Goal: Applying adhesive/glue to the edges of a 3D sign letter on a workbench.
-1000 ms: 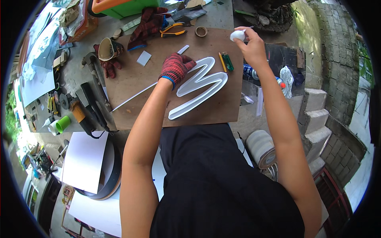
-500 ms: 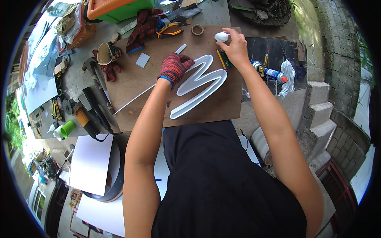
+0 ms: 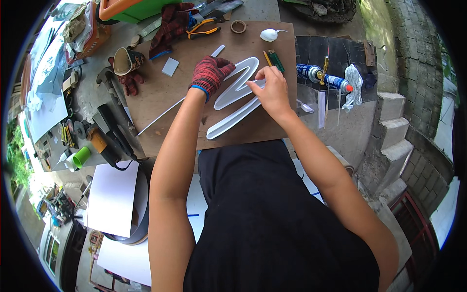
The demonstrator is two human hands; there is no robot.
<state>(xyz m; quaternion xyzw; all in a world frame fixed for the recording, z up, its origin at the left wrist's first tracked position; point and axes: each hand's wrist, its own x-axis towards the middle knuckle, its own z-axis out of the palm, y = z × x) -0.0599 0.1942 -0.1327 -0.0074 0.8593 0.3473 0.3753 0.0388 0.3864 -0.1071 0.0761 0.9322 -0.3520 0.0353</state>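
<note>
A white channel letter (image 3: 224, 127), shaped as a rounded zigzag with raised walls, lies on a brown board (image 3: 155, 95). My left hand (image 3: 210, 75), in a red and black knit glove, has its fingers closed on the letter's upper left end. Bare, my right hand (image 3: 272, 92) pinches the wall at the middle bend, covering part of it. A thin white strip (image 3: 161, 117) runs under my left hand, and a white end piece shows beyond it. Beyond my right hand, a small white squeeze bottle (image 3: 269, 35) with a thin nozzle lies on the board.
A pencil (image 3: 267, 58) and a green tool (image 3: 276, 61) lie beyond my right hand. Orange-handled pliers (image 3: 204, 33) and a tape roll (image 3: 238, 27) are at the far edge. Blue gas canisters (image 3: 335, 82) lie right; an angle grinder (image 3: 99, 143) lies left.
My right hand has let go of the squeeze bottle, leaving it on the board, and has come nearer to the letter's middle bend. My left hand stays at the letter's upper left end.
</note>
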